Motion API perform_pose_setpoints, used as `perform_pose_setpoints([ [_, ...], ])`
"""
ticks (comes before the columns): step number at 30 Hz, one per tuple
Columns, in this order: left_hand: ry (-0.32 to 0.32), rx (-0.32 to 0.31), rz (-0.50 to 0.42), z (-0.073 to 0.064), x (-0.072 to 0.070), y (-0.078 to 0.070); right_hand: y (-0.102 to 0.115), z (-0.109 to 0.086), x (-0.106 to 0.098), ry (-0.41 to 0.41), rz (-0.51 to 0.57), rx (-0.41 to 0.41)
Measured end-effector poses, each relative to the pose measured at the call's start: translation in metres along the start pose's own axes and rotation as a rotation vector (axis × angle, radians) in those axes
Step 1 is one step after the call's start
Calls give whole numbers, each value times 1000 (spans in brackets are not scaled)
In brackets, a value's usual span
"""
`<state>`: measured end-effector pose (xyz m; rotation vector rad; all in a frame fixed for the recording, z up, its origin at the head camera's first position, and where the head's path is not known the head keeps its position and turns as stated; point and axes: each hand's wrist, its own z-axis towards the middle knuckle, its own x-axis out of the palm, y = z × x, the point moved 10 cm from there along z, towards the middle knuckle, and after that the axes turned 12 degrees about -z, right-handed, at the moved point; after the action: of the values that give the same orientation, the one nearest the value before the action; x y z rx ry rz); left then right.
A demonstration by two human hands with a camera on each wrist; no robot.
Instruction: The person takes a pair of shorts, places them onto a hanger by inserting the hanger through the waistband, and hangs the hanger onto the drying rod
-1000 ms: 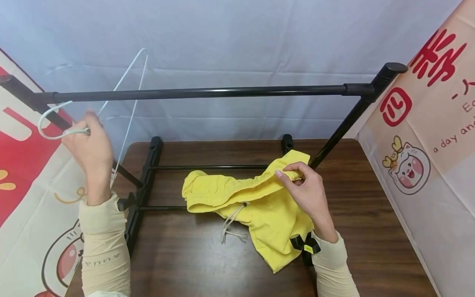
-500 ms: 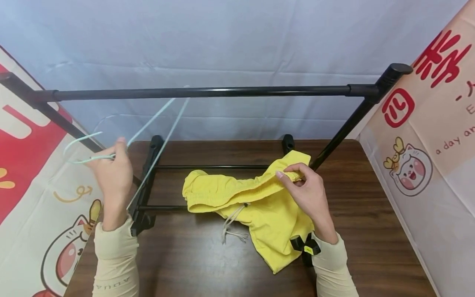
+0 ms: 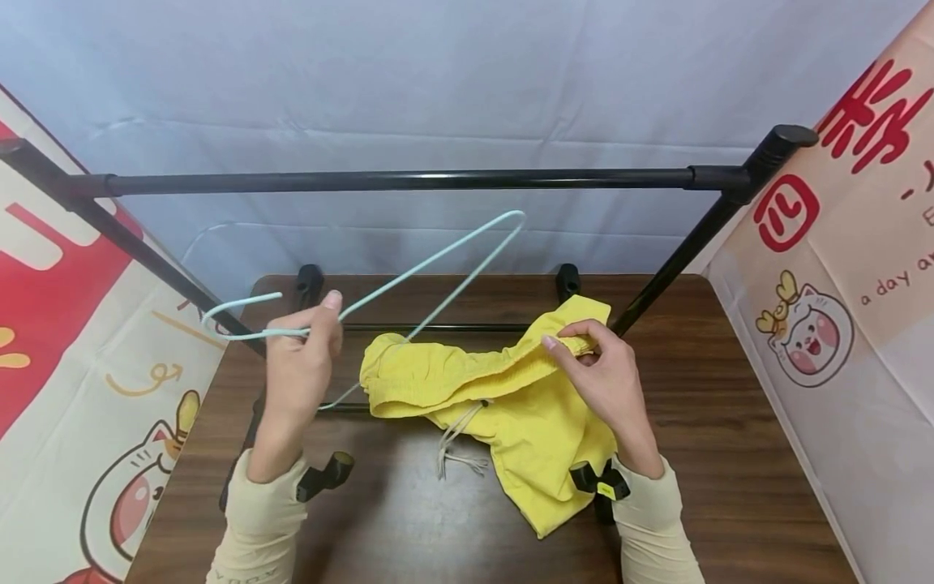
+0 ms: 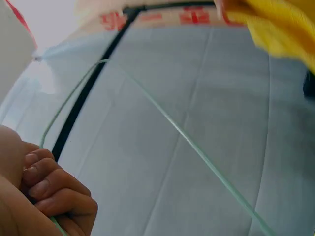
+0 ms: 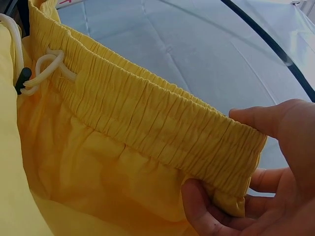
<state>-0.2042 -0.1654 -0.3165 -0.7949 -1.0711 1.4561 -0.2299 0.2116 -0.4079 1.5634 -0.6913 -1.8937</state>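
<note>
My left hand grips a pale green wire hanger just below its hook, which points left. The hanger's long body slants right, with its far corner above the table and its lower wire passing by the left end of the yellow shorts. In the left wrist view, curled fingers hold the wire. My right hand pinches the right end of the shorts' elastic waistband between thumb and fingers. The waist is partly spread, and a pale drawstring dangles from its front.
A black rack stands over the brown table, its top bar running across beyond both hands. Lower rails cross behind and under the shorts. Pale cloth hangs behind, with printed cloth panels on either side.
My left hand has brought the hanger down and to the right, from the left end of the top bar to beside the shorts. The right hand and shorts have stayed put.
</note>
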Motion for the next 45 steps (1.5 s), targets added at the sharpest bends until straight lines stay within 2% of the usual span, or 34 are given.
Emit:
perform_pose_setpoints([
  [3,61,65,-171,-9,21,-7,0,0,0,-4,-1,-2],
  [7,175,234,-476,-19,48,-23,1,0,0,-7,4,-2],
  [9,224,323,-601,-25,57,-31,2,-1,0,-8,6,-1],
  [11,248,384,-706,-31,64,-37,2,-1,0,-6,8,1],
  [16,253,507,-838,-47,78,-47,2,-1,0,-4,8,6],
  [19,280,606,-894,-58,87,-50,2,-2,1,-2,12,2],
  [25,365,784,-906,-77,106,-44,2,-1,2,-8,37,-4],
  [27,420,854,-879,-83,113,-40,2,0,1,-19,36,0],
  [29,488,898,-816,-88,120,-34,2,-1,0,-26,26,14],
  [31,549,929,-722,-93,126,-28,0,-2,-1,-27,20,33],
  [32,568,936,-642,-96,129,-24,-1,-2,-2,-28,11,40],
  [37,577,898,-93,-103,131,7,-8,-2,-11,-49,64,69],
  [39,580,876,76,-103,127,19,-12,-1,-16,-55,94,77],
  [41,580,847,159,-98,118,27,-15,-1,-21,-73,94,62],
  [45,602,676,178,-82,99,41,-21,-3,-26,-105,101,13],
])
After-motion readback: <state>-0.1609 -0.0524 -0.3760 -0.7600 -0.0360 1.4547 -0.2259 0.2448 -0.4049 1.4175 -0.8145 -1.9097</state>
